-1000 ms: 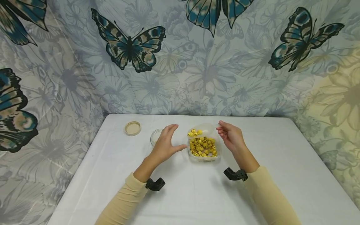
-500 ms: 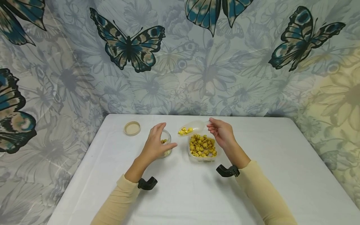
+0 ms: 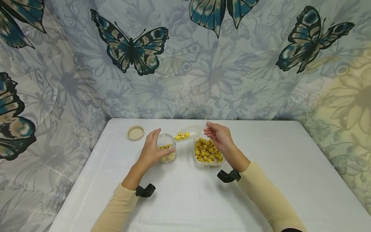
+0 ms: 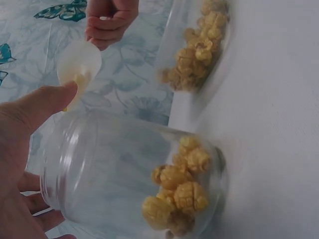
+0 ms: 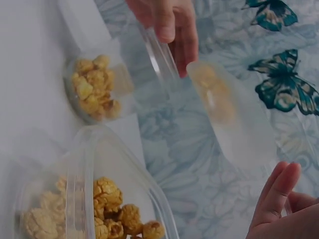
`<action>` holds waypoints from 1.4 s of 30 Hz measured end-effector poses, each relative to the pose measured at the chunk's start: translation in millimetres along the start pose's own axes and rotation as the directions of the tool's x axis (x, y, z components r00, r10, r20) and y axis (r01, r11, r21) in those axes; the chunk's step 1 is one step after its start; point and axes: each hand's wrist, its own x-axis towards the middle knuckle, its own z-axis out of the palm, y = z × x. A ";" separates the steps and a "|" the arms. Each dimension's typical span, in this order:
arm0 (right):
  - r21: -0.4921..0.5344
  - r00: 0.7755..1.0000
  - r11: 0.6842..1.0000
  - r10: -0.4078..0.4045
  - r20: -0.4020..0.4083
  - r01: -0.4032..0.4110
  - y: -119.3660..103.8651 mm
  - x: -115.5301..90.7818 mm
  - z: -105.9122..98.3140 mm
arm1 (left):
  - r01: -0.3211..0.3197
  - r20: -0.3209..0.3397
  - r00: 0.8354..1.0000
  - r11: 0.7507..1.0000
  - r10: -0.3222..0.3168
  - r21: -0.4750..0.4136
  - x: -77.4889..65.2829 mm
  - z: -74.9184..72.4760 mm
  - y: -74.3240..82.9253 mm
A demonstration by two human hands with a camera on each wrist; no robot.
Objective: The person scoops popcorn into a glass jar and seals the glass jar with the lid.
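Observation:
My right hand (image 3: 218, 135) pinches the handle end of a translucent white scoop (image 5: 244, 134), which carries several yellow caramel popcorn pieces (image 3: 182, 136). The scoop's front edge points left, close to the mouth of a clear jar (image 4: 119, 164). More popcorn (image 4: 174, 184) lies in the jar's bottom. My left hand (image 3: 150, 149) is spread at the jar's left side, thumb in front and fingers behind, near its rim. Below the scoop and to the right stands a clear square tub (image 3: 207, 163) holding a heap of popcorn (image 3: 207, 149).
A round beige lid (image 3: 135, 133) lies on the white-covered table (image 3: 185, 199), left of the jar and farther back. Behind the table hangs a cloth backdrop (image 3: 214, 77) printed with flowers and butterflies.
The right hand has carried the loaded scoop left from above the tub to beside the jar's mouth. My left hand has moved left and now stands around the jar's side.

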 end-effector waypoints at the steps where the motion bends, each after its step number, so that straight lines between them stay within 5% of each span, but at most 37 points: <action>1: -0.002 1.000 1.000 0.002 0.001 -0.002 0.6 -0.2 1.6 | 0.006 0.003 1.000 1.000 -0.006 0.002 0.1 0.2 -2.0; 18: -0.052 0.999 0.998 -0.025 -0.028 0.023 4.2 -2.4 13.7 | 0.027 0.004 1.000 0.999 -0.027 -0.023 -1.3 3.8 -21.6; 28: -0.118 0.980 0.973 -0.199 -0.017 0.196 3.9 -9.1 33.6 | 0.055 0.020 0.998 0.995 -0.054 -0.080 -2.9 5.2 -23.7; 34: -0.176 0.935 0.919 -0.349 0.057 0.353 1.8 -9.9 48.1 | 0.069 0.019 0.998 0.994 -0.068 -0.080 -1.8 5.9 -25.2; 42: -0.312 0.854 0.795 -0.496 0.159 0.520 1.4 -13.3 66.1 | 0.065 0.012 0.998 0.995 -0.064 -0.079 -1.9 6.1 -24.4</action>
